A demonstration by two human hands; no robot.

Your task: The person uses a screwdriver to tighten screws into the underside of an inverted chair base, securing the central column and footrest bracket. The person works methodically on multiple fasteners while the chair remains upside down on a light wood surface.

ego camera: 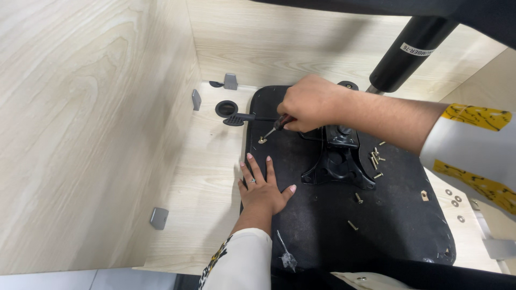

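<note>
Your right hand (312, 103) drives a screwdriver (275, 127) while your left hand (263, 185) braces the black seat base (398, 215).

Your right hand is clenched around the screwdriver handle; its tip meets a brass screw (262, 140) near the seat base's far left corner; your left hand lies flat and released, fingers spread, on the left edge of the seat base; the black metal mechanism plate (336, 161) sits at the centre, just beside your right hand; loose brass screws (376, 159) lie scattered right of it; washers (454, 200) rest on the wooden desk (204, 193) past the right edge; a black lever (239, 118) juts from the far left corner.
</note>
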